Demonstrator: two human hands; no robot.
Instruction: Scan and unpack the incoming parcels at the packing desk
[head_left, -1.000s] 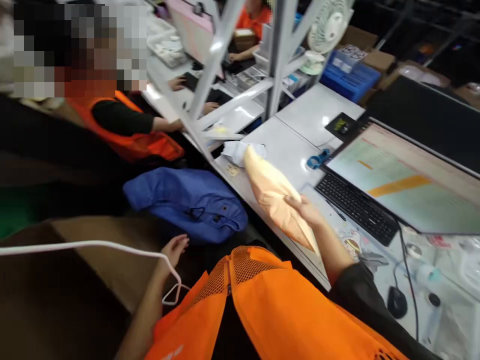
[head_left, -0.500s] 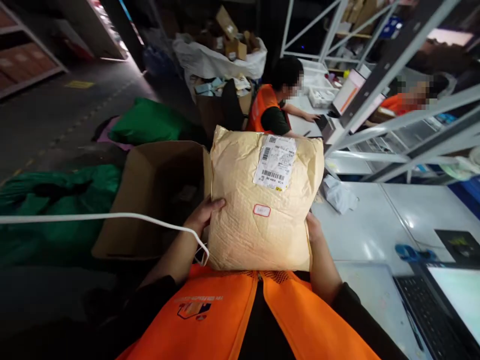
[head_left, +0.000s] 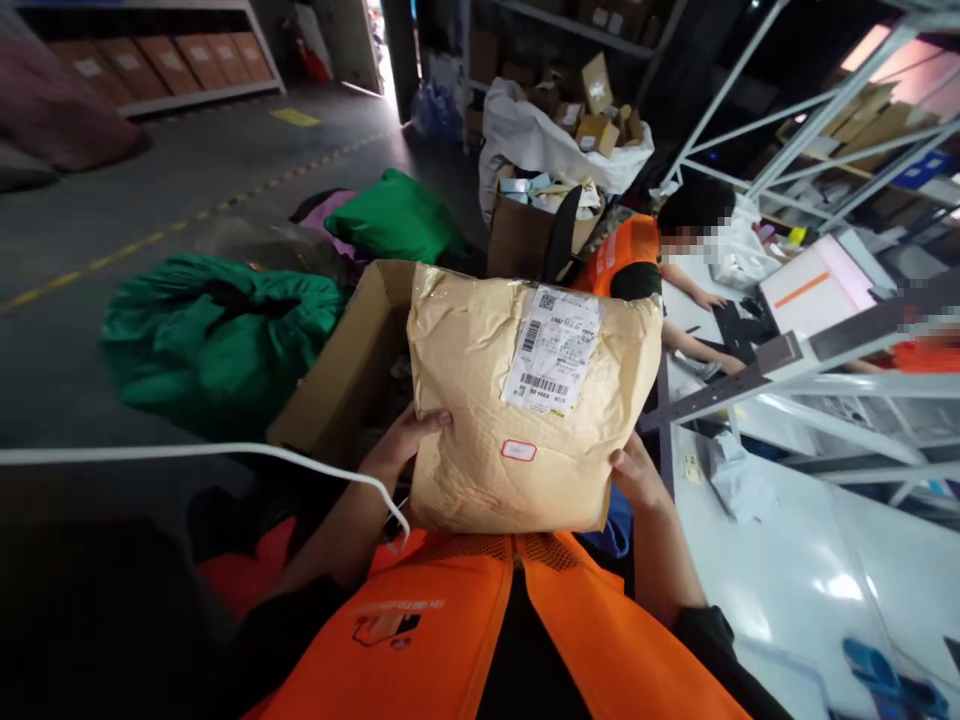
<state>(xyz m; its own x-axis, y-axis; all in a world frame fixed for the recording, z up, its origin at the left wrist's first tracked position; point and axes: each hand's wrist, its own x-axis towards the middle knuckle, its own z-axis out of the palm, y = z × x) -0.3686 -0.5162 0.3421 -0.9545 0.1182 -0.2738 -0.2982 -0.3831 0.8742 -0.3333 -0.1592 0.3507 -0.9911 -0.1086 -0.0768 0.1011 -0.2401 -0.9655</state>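
A bulky cream padded mailer point(head_left: 465, 370) is held upright in front of my orange vest. On its face are a white shipping label point(head_left: 553, 350) with barcodes and a small red-bordered sticker point(head_left: 518, 451). My left hand point(head_left: 415, 440) grips its left edge, thumb on the front and fingers hidden behind. At the lower right edge, my right hand point(head_left: 636, 468) is closed on the mailer, thumb at the front. Just behind and left of the mailer stands an open cardboard box point(head_left: 337, 390), partly covered by it. A white cable point(head_left: 285, 453) runs past my left wrist.
Green sacks point(head_left: 217, 330) lie on the floor at the left. Beyond are a white bulk bag of cartons point(head_left: 600, 150) and a seated co-worker in an orange vest point(head_left: 622, 255). A white table point(head_left: 772, 540) and metal rack frame point(head_left: 720, 400) stand on the right.
My view has turned left, so the surroundings sit further right and the laptop is out of sight. The mailer stays in both hands; my right thumb now shows on its front.
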